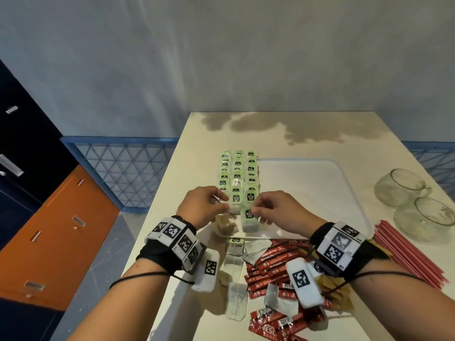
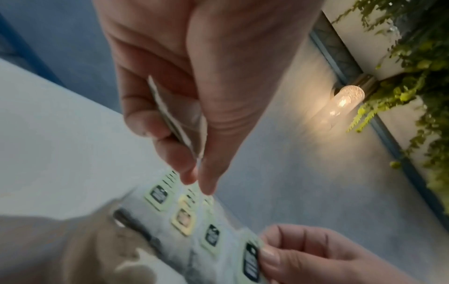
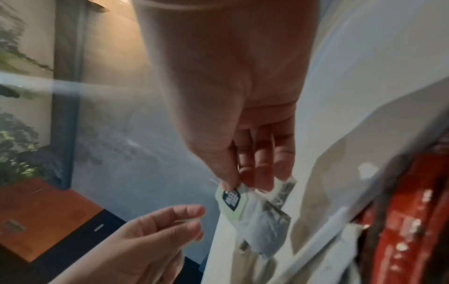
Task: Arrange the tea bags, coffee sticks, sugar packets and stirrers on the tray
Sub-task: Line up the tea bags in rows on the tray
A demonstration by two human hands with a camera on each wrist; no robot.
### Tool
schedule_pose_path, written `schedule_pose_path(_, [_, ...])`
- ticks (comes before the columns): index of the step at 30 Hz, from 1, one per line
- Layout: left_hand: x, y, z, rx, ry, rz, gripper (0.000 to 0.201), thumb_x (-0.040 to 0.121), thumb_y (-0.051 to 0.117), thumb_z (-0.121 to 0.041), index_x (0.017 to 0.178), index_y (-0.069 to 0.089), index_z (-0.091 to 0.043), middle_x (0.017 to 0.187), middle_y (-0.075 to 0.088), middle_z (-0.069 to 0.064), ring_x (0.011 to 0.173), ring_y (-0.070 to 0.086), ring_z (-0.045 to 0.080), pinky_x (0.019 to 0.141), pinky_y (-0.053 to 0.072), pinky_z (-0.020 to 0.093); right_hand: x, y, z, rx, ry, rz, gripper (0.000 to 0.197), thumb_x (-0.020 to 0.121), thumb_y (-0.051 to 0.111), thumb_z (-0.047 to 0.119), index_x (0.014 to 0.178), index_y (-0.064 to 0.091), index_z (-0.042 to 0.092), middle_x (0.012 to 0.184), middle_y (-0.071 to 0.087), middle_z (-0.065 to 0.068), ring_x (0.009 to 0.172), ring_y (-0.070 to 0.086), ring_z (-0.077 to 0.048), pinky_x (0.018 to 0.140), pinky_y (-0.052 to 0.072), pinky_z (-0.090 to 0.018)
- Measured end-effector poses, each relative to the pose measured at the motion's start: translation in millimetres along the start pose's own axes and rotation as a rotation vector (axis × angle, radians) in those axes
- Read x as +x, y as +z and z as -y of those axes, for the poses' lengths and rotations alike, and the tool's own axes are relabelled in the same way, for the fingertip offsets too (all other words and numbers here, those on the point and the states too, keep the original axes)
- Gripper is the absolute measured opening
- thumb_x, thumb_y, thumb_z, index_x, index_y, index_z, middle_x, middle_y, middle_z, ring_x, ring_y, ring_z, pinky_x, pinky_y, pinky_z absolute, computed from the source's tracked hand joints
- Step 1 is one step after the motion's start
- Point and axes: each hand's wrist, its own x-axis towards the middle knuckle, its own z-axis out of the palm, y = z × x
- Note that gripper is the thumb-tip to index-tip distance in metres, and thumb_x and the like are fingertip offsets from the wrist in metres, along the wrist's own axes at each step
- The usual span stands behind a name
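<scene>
Three columns of green-tagged tea bags (image 1: 237, 173) lie along the left side of the white tray (image 1: 307, 193). At their near end my left hand (image 1: 222, 201) pinches a flat tea bag (image 2: 179, 123) between thumb and fingers. Beside it, my right hand (image 1: 256, 212) pinches the green tag of another tea bag (image 3: 262, 226), which hangs over the tray's front left corner. Loose tea bags (image 1: 236, 267) and red coffee sticks (image 1: 273, 264) lie heaped on the table in front of the tray. Red stirrers (image 1: 406, 254) lie to the right. Brownish sugar packets (image 1: 337, 294) are partly hidden under my right wrist.
Two clear glass cups (image 1: 403, 190) stand at the table's right edge beyond the stirrers. The table's left edge runs close to the tea bag columns, with a blue lattice crate (image 1: 128, 173) and orange drawers (image 1: 61, 230) below. A dark stain marks the table's far end.
</scene>
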Motion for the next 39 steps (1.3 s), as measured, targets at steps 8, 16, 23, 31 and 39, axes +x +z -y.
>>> schedule_pose_path(8, [4.3,13.2,13.8,0.43,-0.136,0.128,0.045,0.069,0.077,-0.056,0.106,0.065,-0.034,0.099,0.061,-0.013,0.094,0.06,0.012,0.072,0.043,0.028,14.7,2.7,-24.6,-0.06,0.088,-0.155,0.01,0.089,0.07,0.02,0.088,0.071,0.011,0.076,0.068,0.002,0.063,0.061,-0.01,0.065,0.052,-0.026])
schedule_pose_path(16, [11.5,28.5,9.2,0.718,-0.19,0.111,0.061,0.076,0.068,-0.064,0.116,0.06,-0.02,0.113,0.06,0.001,0.105,0.063,0.023,0.077,0.046,0.031,35.6,6.3,-25.9,-0.057,0.065,-0.254,0.005,0.088,0.069,0.015,0.084,0.068,0.013,0.071,0.066,0.003,0.067,0.063,-0.016,0.07,0.054,-0.034])
schedule_pose_path(23, [17.0,26.5,10.5,0.575,-0.243,0.165,0.038,0.073,0.076,-0.054,0.097,0.073,-0.025,0.099,0.07,-0.006,0.089,0.064,0.016,0.071,0.046,0.027,34.4,7.5,-26.8,-0.065,0.091,-0.249,0.015,0.085,0.074,0.024,0.095,0.065,0.018,0.086,0.063,0.005,0.069,0.057,-0.007,0.066,0.046,-0.025])
schedule_pose_path(31, [7.6,26.6,15.0,0.52,-0.235,0.096,0.013,0.082,0.068,-0.029,0.094,0.074,-0.026,0.101,0.07,-0.006,0.095,0.065,0.017,0.08,0.052,0.029,21.7,8.6,-15.3,-0.134,-0.013,-0.287,0.017,0.087,0.069,0.025,0.103,0.062,0.024,0.097,0.058,0.006,0.071,0.049,0.0,0.066,0.037,-0.021])
schedule_pose_path(39, [2.0,28.4,15.6,0.544,-0.158,0.068,0.024,0.079,0.071,-0.048,0.095,0.07,-0.03,0.1,0.067,-0.008,0.096,0.063,0.015,0.077,0.047,0.027,11.5,17.7,-7.2,-0.112,-0.073,-0.223,0.011,0.089,0.067,0.021,0.098,0.063,0.024,0.099,0.058,0.006,0.071,0.05,0.003,0.066,0.036,-0.012])
